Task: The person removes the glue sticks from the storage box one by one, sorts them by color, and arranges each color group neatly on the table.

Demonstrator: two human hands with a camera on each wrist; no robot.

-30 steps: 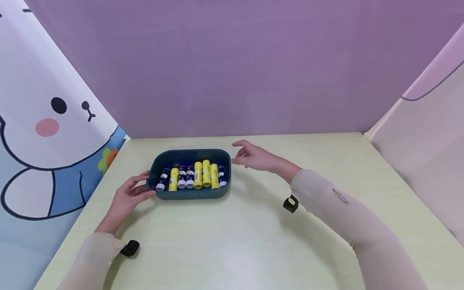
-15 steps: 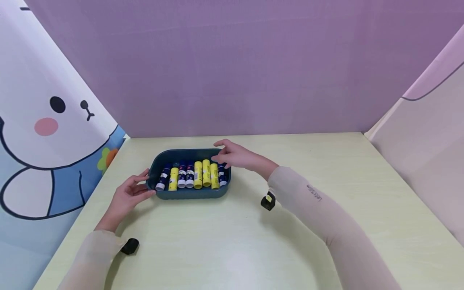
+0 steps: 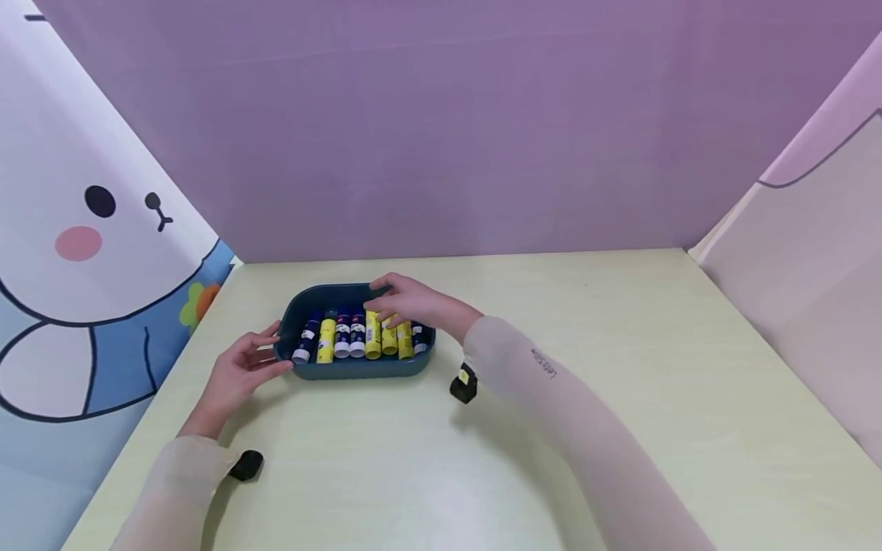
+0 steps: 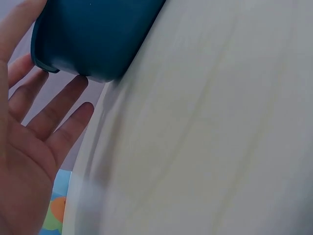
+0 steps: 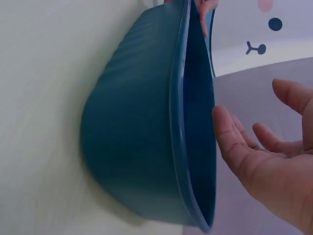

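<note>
A dark teal plastic bin [image 3: 361,370] sits on the table, holding several yellow glue sticks [image 3: 326,341] and dark blue ones with white ends [image 3: 342,337], lying side by side. My left hand [image 3: 233,375] is at the bin's left end. In the left wrist view, extended fingers [image 4: 51,117] touch the bin's end wall [image 4: 98,36]. Over the bin's right half hovers my right hand [image 3: 416,301], fingers loosely extended and holding nothing; it partly hides the sticks beneath. The right wrist view has that hand [image 5: 269,166] above the bin's rim [image 5: 177,117].
The pale tabletop [image 3: 386,459] surrounds the bin. Behind it rises a purple wall panel [image 3: 468,138]. A cartoon-printed panel [image 3: 76,306] bounds the left side and a pale one [image 3: 813,283] the right. Each wrist carries a small black camera [image 3: 464,385].
My right hand has moved left, from beside the bin's right end to above the glue sticks. The left hand stays at the bin's left end, and the bin has hardly shifted.
</note>
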